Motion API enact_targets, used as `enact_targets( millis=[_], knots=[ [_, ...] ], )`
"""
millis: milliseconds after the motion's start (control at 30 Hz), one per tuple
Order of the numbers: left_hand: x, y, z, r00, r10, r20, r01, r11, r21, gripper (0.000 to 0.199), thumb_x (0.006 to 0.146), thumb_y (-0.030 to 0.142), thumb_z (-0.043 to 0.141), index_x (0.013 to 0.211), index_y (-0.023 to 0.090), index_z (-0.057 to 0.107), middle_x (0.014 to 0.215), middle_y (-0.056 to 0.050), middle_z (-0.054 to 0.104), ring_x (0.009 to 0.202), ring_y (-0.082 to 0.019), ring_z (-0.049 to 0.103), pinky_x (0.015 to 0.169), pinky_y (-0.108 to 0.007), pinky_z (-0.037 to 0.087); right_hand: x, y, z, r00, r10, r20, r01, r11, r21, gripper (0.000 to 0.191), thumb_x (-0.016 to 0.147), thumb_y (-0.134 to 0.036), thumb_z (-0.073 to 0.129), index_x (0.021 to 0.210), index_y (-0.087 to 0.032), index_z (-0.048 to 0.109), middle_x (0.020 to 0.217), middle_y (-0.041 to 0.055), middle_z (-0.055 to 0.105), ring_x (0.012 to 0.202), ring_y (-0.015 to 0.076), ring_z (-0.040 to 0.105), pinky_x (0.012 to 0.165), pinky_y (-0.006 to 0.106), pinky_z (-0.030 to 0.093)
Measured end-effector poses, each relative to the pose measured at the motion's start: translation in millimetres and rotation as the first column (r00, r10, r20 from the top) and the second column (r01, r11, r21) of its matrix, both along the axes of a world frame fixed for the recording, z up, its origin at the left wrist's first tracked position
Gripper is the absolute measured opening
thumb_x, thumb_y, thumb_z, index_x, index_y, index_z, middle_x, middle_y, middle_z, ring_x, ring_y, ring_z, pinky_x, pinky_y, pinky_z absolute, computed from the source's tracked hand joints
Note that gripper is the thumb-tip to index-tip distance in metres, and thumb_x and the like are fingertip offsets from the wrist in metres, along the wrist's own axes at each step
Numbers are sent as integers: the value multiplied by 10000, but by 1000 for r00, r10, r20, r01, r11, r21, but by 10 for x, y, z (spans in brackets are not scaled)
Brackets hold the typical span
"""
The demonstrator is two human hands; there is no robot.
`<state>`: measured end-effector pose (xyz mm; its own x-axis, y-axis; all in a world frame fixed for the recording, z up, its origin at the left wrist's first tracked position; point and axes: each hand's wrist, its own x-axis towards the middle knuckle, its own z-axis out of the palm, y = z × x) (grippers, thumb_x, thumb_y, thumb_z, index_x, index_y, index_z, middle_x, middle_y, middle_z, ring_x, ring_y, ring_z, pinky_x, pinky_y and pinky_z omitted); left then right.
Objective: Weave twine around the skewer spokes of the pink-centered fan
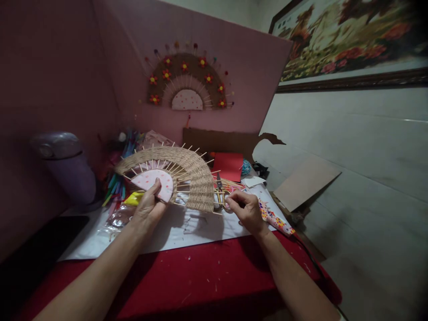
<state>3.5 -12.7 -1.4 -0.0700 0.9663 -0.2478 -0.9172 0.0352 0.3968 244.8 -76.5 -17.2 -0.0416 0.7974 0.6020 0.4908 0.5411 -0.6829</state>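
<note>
My left hand [152, 203] holds up a half-round fan woven from twine [197, 178] over thin wooden sticks. My thumb presses on its pink half-disc centre with red dots [155, 182], and the fingers are behind it. Stick ends poke out past the woven band's outer edge. To the right of the fan, my right hand [247, 209] is closed in a pinch. What lies between its fingertips, if anything, I cannot make out. A pair of scissors [219, 183] shows between the fan and that hand, with its handles close to the fingertips.
A finished-looking fan with red flowers [184, 67] hangs on the pink board behind. Red sheets [228, 166], blue yarn [246, 166] and a flower-patterned strip [276, 218] lie right. Coloured pens [115, 189], a clear plastic bag [118, 219] and a purple bottle [72, 169] stand or lie left.
</note>
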Motion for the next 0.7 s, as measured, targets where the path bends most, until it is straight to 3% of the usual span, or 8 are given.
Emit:
enact_targets(
  millis=[233, 400, 500, 600, 700],
  knots=[
    [-6, 46, -44, 998, 40, -43, -41, 999, -14, 251, 857, 43, 463, 1045, 122, 610, 801, -79, 708, 741, -143, 680, 737, -270, 570, 59, 42, 62, 971, -178, -158, 189, 981, 55, 216, 768, -242, 559, 565, -175, 529, 469, -45, 441, 441, 80, 374, 440, 219, 295],
    [48, 64, -151, 999, 27, -47, -30, 997, -69, 318, 806, -5, 450, 1056, 128, 597, 851, -87, 698, 746, -156, 672, 699, -290, 579, 65, 48, 56, 990, -86, -111, 86, 996, -2, 204, 762, -244, 562, 571, -172, 556, 478, -34, 465, 452, 84, 384, 439, 219, 299],
    [84, 71, -191, 996, 1, -85, -12, 992, -129, 245, 809, 15, 488, 1000, 124, 596, 822, -87, 686, 687, -144, 657, 636, -260, 578, 68, 70, 9, 1000, -28, 0, 28, 996, -82, 186, 754, -220, 556, 576, -169, 577, 496, -26, 506, 471, 88, 424, 449, 209, 325],
    [113, 56, -194, 969, 15, -248, -53, 987, -150, 112, 819, 68, 536, 891, 128, 596, 707, -47, 647, 582, -105, 615, 550, -189, 545, 81, 91, -41, 994, -7, 107, 20, 992, -123, 182, 754, -204, 546, 576, -171, 570, 519, -25, 527, 490, 88, 449, 466, 198, 342],
    [127, 10, -183, 908, 101, -406, -153, 983, -99, 89, 788, 45, 567, 816, 127, 589, 680, -12, 610, 528, -73, 571, 478, -131, 480, 99, 102, -66, 989, 0, 147, 20, 990, -137, 181, 765, -203, 529, 589, -174, 565, 540, -23, 541, 509, 91, 466, 485, 197, 358]
  ],
)
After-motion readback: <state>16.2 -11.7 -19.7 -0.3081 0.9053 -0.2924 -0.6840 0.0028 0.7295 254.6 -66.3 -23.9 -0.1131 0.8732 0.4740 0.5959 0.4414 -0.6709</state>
